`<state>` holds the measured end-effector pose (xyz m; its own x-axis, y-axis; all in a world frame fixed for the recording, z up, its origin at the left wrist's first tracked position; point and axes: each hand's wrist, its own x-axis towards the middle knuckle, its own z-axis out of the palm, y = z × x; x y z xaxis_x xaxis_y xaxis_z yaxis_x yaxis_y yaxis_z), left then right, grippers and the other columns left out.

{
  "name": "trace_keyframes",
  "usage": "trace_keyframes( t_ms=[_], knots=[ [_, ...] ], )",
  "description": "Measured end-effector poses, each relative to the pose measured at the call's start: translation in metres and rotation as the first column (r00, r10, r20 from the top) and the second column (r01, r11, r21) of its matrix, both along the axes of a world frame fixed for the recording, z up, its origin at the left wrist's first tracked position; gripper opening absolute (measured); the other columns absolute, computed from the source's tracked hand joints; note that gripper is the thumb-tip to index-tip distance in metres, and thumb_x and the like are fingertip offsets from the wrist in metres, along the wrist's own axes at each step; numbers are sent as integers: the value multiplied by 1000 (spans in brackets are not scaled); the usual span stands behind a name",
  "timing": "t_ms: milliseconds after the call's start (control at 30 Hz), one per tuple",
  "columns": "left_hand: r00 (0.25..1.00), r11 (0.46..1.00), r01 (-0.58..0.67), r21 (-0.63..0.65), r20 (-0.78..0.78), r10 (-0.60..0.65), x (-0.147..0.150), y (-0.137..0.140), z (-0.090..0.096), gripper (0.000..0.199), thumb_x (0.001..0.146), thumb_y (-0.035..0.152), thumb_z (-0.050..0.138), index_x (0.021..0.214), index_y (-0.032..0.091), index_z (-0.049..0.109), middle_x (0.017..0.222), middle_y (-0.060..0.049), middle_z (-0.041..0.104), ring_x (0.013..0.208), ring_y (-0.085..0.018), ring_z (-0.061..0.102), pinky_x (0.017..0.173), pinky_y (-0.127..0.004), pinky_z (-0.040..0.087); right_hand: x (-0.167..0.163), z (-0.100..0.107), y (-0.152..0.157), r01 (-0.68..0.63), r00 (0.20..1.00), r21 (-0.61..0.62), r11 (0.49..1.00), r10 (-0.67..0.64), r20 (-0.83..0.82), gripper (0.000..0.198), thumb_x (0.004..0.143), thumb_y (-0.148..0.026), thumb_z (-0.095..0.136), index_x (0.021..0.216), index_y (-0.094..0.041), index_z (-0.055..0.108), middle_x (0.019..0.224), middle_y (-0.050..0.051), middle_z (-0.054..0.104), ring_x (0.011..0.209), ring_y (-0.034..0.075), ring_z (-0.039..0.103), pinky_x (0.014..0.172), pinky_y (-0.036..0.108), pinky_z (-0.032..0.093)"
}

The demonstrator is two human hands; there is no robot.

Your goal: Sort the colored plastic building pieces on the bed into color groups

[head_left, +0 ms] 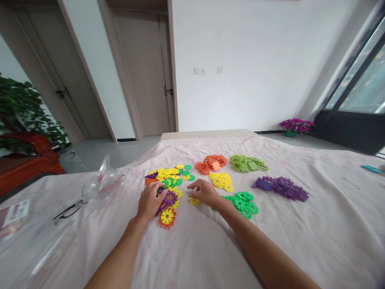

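My left hand point(151, 200) rests at the left edge of a mixed heap of plastic interlocking discs, thumb and fingers apart. Purple square pieces point(169, 198) lie beside its thumb, with yellow discs point(168, 172) and green discs point(172, 182) farther up the heap. At the heap's near end, a yellow disc point(167, 216) lies on orange pieces point(165, 225). Across a small gap, my right hand point(206, 193) hovers with fingers bent and apart, nothing visible between them. Just below its fingers is a single yellow disc point(194, 201). Its wrist partly hides a green pile point(242, 204).
Sorted piles lie to the right: orange point(212, 163), yellow point(221, 180), lime green point(247, 163) and purple point(282, 188). Eyeglasses point(69, 209) and clear plastic packaging point(105, 180) are at left on the pale cloth point(186, 257). A blue object point(372, 169) sits far right.
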<state>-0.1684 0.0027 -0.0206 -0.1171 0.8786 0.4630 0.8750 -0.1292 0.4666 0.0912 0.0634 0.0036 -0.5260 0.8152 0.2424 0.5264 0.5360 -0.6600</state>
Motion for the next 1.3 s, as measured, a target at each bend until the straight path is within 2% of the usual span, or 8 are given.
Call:
trace_keyframes(
  t_ms=[100,200,500,633,833,1033,1133,1300],
  knots=[
    [999,999,-35,-14,-11,35,-2,-1,0,26,89,37,51,104,23,67,112,-4,66,106,-20,61,95,-35,46,0,5,-5,-64,986,36,997,58,159,38,66,-35,80,101,-22,74,94,4,66,83,18,60,72,25,44],
    [995,995,-99,-32,-37,98,-6,-2,2,24,90,31,48,104,23,66,113,-4,67,105,-20,61,93,-33,46,2,8,-8,-51,971,31,998,43,233,28,67,-32,79,91,-20,73,91,3,65,79,15,58,67,23,40],
    [949,959,-277,-59,-171,264,-13,-6,5,27,88,23,45,106,26,66,113,-5,68,99,-23,64,86,-35,47,5,14,-10,43,975,-23,999,-37,217,17,74,-32,75,85,-22,68,78,-1,68,69,13,57,58,23,31],
    [945,965,-261,-8,-205,254,-11,-7,6,27,88,21,45,103,26,66,109,-5,69,100,-22,64,90,-35,45,11,17,-1,176,973,56,983,-182,139,7,81,-25,66,85,-20,67,79,1,69,71,14,59,61,23,33],
    [976,985,-174,-7,-136,172,-9,-5,4,27,87,21,45,104,24,66,111,-4,68,103,-22,63,93,-34,46,41,19,22,373,909,130,919,-390,144,10,84,-24,57,87,-20,66,83,3,69,76,15,60,65,24,35],
    [990,992,-104,65,-86,110,-9,5,12,28,88,27,47,108,21,65,118,-7,66,113,-22,59,102,-36,43,63,27,27,495,816,218,841,-536,215,18,87,-23,54,97,-21,69,110,8,65,92,19,60,72,27,37],
    [987,997,-65,45,-146,71,-3,23,24,36,89,37,49,118,21,63,130,-9,61,127,-27,50,109,-42,36,50,29,17,429,860,228,874,-472,192,20,90,-21,50,97,-22,69,108,7,65,94,19,60,75,27,39],
    [957,984,32,-178,-278,-81,28,73,42,55,87,56,48,134,28,54,151,-11,42,143,-35,28,113,-58,21,12,18,-10,142,948,261,955,-207,243,21,91,-24,53,105,-21,67,110,7,65,104,20,56,89,29,38]
  ],
)
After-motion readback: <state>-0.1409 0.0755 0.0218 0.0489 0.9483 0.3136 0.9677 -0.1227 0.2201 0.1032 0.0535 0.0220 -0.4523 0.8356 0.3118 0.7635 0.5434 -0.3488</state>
